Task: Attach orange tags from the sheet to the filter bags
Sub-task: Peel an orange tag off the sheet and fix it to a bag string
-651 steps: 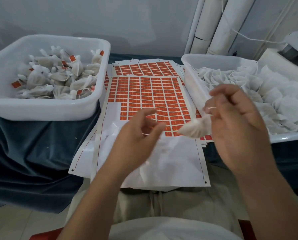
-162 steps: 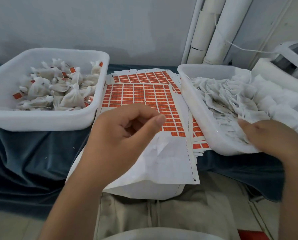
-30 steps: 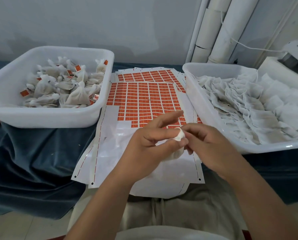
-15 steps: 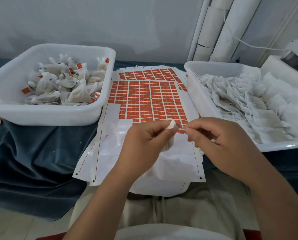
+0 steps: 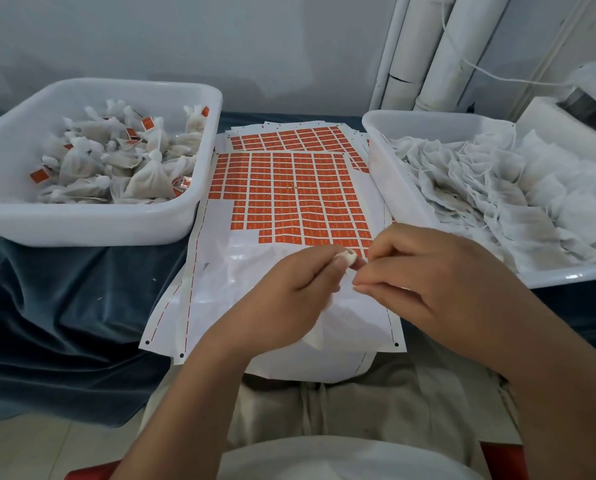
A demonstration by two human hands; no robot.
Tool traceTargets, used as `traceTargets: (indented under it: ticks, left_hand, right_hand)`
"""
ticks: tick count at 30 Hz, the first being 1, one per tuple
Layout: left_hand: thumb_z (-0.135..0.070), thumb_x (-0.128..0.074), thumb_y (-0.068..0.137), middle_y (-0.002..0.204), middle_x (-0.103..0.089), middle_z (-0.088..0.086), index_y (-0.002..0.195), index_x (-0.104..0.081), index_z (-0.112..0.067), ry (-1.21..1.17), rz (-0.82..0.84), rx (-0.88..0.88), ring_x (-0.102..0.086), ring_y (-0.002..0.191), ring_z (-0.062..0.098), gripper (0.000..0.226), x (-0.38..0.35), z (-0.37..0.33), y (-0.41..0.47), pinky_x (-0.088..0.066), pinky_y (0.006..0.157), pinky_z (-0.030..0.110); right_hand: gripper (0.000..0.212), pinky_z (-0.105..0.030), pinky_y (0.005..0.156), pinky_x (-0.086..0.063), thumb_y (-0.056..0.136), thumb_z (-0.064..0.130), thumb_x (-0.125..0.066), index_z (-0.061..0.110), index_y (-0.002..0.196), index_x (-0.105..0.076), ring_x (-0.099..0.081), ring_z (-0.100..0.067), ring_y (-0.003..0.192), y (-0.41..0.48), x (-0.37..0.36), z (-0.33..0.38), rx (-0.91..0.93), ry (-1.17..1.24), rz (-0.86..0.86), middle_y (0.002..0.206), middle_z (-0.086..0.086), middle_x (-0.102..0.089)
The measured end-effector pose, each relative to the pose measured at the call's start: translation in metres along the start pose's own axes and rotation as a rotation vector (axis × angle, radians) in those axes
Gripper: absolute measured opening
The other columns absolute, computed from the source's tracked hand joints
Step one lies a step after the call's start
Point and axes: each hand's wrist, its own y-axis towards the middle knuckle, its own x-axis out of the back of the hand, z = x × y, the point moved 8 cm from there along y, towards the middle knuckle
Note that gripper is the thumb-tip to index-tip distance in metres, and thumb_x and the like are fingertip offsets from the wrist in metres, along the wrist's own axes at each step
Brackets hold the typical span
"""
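Note:
My left hand [image 5: 289,289] pinches the gathered top of a small white filter bag [image 5: 350,257] over the near end of the orange tag sheet [image 5: 289,195]. The rest of the bag is hidden behind my left hand. My right hand [image 5: 428,282] is right beside it, thumb and forefinger pinched together at the bag's top, on its string or a tag too small to make out. Both hands hover above the bare white backing of the sheet.
A white tub [image 5: 92,223] at the left holds tied bags with orange tags. A white tub [image 5: 386,133] at the right holds untagged white bags with strings. More tag sheets lie underneath. Dark blue cloth [image 5: 64,306] covers the table. White pipes [image 5: 428,53] stand behind.
Five seconds ago my right hand was in the right tub. Over the last second both hands stay together at the bag's top, and the fingers shift only a little.

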Motion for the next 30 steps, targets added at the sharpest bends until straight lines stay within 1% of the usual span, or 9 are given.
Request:
traceTargets:
  ticks: [2, 6, 10, 13, 16, 19, 22, 26, 30]
  left_hand:
    - [-0.027, -0.039, 0.109, 0.088, -0.063, 0.001, 0.101, -0.065, -0.028, -0.014, 0.072, 0.025, -0.058, 0.082, 0.017, 0.027, -0.006, 0.002, -0.003, -0.049, 0.076, 0.028]
    - [-0.026, -0.057, 0.100, 0.076, -0.052, -0.009, 0.100, -0.060, -0.023, 0.168, 0.180, 0.013, -0.048, 0.069, 0.007, 0.005, -0.019, 0.002, -0.006, -0.046, 0.068, 0.029]
    - [-0.035, -0.061, 0.103, 0.063, -0.040, -0.004, 0.102, -0.066, -0.004, 0.232, 0.169, -0.049, -0.037, 0.057, 0.011, 0.032, -0.021, -0.003, -0.004, -0.034, 0.057, 0.027]
    - [-0.037, -0.060, 0.104, 0.057, -0.033, -0.004, 0.107, -0.072, -0.001, 0.139, 0.215, -0.023, -0.034, 0.051, 0.013, 0.038, -0.021, 0.000, -0.004, -0.037, 0.056, 0.038]
    - [-0.037, -0.063, 0.102, 0.054, -0.032, -0.009, 0.107, -0.071, 0.005, 0.045, 0.220, 0.020, -0.033, 0.049, 0.012, 0.042, -0.022, 0.004, -0.004, -0.033, 0.052, 0.028]
    - [-0.030, -0.069, 0.099, 0.063, -0.051, -0.008, 0.108, -0.078, -0.021, -0.043, 0.206, -0.010, -0.043, 0.053, 0.011, 0.015, -0.018, -0.002, -0.005, -0.039, 0.054, 0.021]
    - [-0.028, -0.067, 0.102, 0.091, -0.071, 0.000, 0.104, -0.080, -0.035, -0.203, 0.145, -0.002, -0.064, 0.081, 0.027, 0.015, -0.007, -0.004, -0.004, -0.053, 0.071, 0.025]
    - [-0.026, -0.058, 0.104, 0.100, -0.076, -0.017, 0.099, -0.081, -0.041, -0.290, 0.106, 0.002, -0.071, 0.092, 0.005, 0.028, 0.002, -0.007, -0.007, -0.054, 0.079, 0.015]
    - [-0.035, -0.052, 0.104, 0.097, -0.075, -0.024, 0.100, -0.077, -0.040, -0.196, 0.144, 0.003, -0.070, 0.092, -0.002, 0.026, 0.000, -0.011, -0.009, -0.051, 0.075, 0.009]
  right_hand:
    - [0.023, -0.029, 0.065, -0.050, 0.104, 0.036, -0.060, 0.024, 0.102, -0.079, -0.058, -0.011, 0.078, 0.001, 0.000, 0.001, 0.013, 0.021, -0.027, 0.099, 0.008, -0.061]
    - [0.020, -0.030, 0.066, -0.051, 0.101, 0.031, -0.063, 0.020, 0.100, -0.081, -0.059, -0.014, 0.081, 0.004, -0.007, 0.002, 0.024, 0.021, -0.034, 0.098, 0.004, -0.062]
    - [0.019, -0.020, 0.069, -0.047, 0.098, 0.040, -0.068, 0.028, 0.095, -0.082, -0.058, -0.009, 0.085, 0.005, -0.009, -0.011, -0.098, 0.127, -0.035, 0.098, 0.010, -0.060]
    - [0.015, -0.012, 0.072, -0.047, 0.085, 0.048, -0.073, 0.035, 0.084, -0.080, -0.060, -0.004, 0.091, 0.004, -0.010, -0.027, -0.253, 0.288, -0.046, 0.099, 0.018, -0.058]
    - [0.007, -0.010, 0.073, -0.048, 0.080, 0.045, -0.079, 0.039, 0.078, -0.076, -0.064, -0.004, 0.091, 0.004, -0.016, -0.037, -0.336, 0.470, -0.048, 0.102, 0.019, -0.062]
    - [0.006, -0.021, 0.075, -0.055, 0.085, 0.040, -0.075, 0.034, 0.085, -0.076, -0.067, -0.013, 0.095, 0.003, -0.015, -0.040, -0.318, 0.550, -0.069, 0.100, 0.016, -0.068]
    - [0.009, -0.024, 0.077, -0.055, 0.096, 0.032, -0.071, 0.028, 0.098, -0.079, -0.069, -0.017, 0.094, 0.002, -0.011, -0.034, -0.210, 0.521, -0.062, 0.097, 0.014, -0.071]
    - [0.019, -0.022, 0.075, -0.052, 0.100, 0.021, -0.066, 0.020, 0.113, -0.079, -0.069, -0.010, 0.088, 0.001, -0.003, -0.022, -0.075, 0.368, -0.081, 0.095, 0.014, -0.072]
    - [0.021, -0.031, 0.071, -0.055, 0.102, 0.027, -0.062, 0.020, 0.104, -0.081, -0.067, -0.007, 0.084, 0.000, 0.002, -0.010, 0.008, 0.191, -0.062, 0.093, 0.011, -0.073]
